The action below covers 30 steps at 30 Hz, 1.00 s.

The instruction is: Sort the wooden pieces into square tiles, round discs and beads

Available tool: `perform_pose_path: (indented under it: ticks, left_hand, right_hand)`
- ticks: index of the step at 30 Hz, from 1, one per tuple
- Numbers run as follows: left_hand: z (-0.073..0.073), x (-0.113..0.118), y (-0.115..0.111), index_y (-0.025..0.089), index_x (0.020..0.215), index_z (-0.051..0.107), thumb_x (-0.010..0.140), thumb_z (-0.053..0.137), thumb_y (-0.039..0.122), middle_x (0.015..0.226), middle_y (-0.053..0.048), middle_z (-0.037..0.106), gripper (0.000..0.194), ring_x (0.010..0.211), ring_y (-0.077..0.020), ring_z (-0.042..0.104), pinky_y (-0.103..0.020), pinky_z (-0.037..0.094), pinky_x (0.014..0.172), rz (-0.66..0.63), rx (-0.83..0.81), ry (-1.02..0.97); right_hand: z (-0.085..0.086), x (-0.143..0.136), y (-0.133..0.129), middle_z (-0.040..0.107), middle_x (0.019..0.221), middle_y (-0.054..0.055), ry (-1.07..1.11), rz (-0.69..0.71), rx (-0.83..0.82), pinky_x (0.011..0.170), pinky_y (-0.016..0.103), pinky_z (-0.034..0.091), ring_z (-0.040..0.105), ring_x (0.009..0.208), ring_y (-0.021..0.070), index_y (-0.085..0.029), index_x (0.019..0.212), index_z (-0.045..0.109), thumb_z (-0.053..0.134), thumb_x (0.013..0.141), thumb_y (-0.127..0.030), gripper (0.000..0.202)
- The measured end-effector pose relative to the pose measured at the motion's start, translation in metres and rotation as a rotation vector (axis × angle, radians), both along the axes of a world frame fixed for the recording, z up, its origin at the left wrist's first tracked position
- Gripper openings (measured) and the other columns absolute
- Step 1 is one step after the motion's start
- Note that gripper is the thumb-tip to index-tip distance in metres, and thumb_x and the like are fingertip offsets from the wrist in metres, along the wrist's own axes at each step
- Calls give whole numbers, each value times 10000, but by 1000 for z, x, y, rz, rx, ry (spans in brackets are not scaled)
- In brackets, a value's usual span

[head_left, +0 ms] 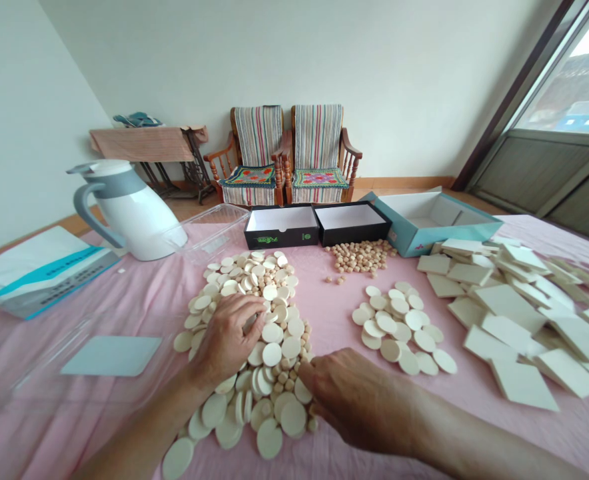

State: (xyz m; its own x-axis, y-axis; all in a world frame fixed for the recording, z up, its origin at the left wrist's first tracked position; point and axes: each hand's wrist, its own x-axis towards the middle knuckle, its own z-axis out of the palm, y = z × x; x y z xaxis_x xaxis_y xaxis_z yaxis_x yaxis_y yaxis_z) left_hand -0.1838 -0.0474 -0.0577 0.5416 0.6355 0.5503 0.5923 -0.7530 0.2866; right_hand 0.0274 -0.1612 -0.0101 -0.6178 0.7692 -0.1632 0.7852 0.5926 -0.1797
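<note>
A mixed pile of pale wooden discs (271,354) and small wooden beads (285,375) lies in front of me on a pink cloth. My left hand (229,333) rests on the left part of the pile, fingers curled; what they hold, if anything, is hidden. At the pile's right edge, my right hand (342,393) is closed with its fingertips at the beads, and its grip is hidden too. A separate group of discs (402,327) lies to the right. Farther back is a heap of beads (362,257), in front of a black box (352,225).
Square wooden pieces (522,387) are heaped at the right. Behind stand a second black box (280,237) and a blue box (439,233). At the left are a white jug (142,220), a paper-like bag (49,273) and clear plastic trays (214,230). Two chairs stand beyond the table.
</note>
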Motion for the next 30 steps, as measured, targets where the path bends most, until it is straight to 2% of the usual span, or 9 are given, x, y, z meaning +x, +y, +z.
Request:
perform_pose_path:
  ticks: [3,7,10,15,17,19,23,25,30]
  left_hand:
    - [0,0,0,206,899,658,859,538,206,966,-57,688,126,961,-211,618,-393,479,895,-3,10,-1]
    - [-1,0,1,207,900,654,860,540,207,970,-57,687,121,965,-212,617,-394,477,900,1,8,3]
    - [-1,0,1,205,909,651,864,542,209,975,-57,687,117,972,-214,610,-402,472,903,-3,4,5]
    - [-1,1,1,202,902,656,869,542,224,966,-57,686,120,959,-212,613,-398,479,895,-2,-3,-1]
    - [0,1,0,203,904,658,871,539,229,970,-56,685,126,965,-212,614,-396,480,898,-1,-9,2]
    - [0,0,0,204,908,656,873,535,230,977,-56,683,129,971,-214,614,-398,478,901,1,-12,6]
    - [-1,0,1,204,901,654,869,535,219,982,-54,684,124,979,-214,612,-394,474,905,4,-11,8]
    - [-2,-1,1,202,897,653,865,535,210,981,-53,685,123,979,-212,611,-392,469,909,-2,-5,4]
    - [-3,-1,1,197,914,645,873,529,206,976,-52,682,123,979,-207,603,-394,458,921,-8,-3,4]
  right_hand:
    - [-5,-1,-4,655,823,65,-3,45,21,520,295,369,642,709,201,-154,874,573,484,788,-92,139]
    - [-7,3,-4,651,846,82,-36,27,-4,569,300,410,636,751,217,-147,892,580,500,751,-101,168]
    - [-2,14,8,658,888,114,-85,-105,-15,611,304,425,639,783,230,-123,969,581,507,751,-119,231]
    - [4,40,39,653,853,135,-189,-468,75,575,303,393,645,739,239,-106,957,563,435,830,-108,181]
    - [4,42,41,650,877,135,-144,-505,100,585,297,390,643,754,227,-113,946,557,427,853,-117,160]
    - [5,38,34,655,900,116,-40,-390,56,615,287,398,641,783,206,-133,941,563,459,850,-136,139]
    - [10,14,10,677,906,72,88,-41,-95,636,286,420,643,832,203,-168,946,595,537,826,-202,137]
    - [15,1,0,680,915,76,31,28,-114,599,301,425,645,819,219,-156,948,606,562,814,-216,153]
    - [20,-17,-12,674,908,72,-168,104,-112,520,304,406,645,743,196,-134,908,628,504,759,-36,217]
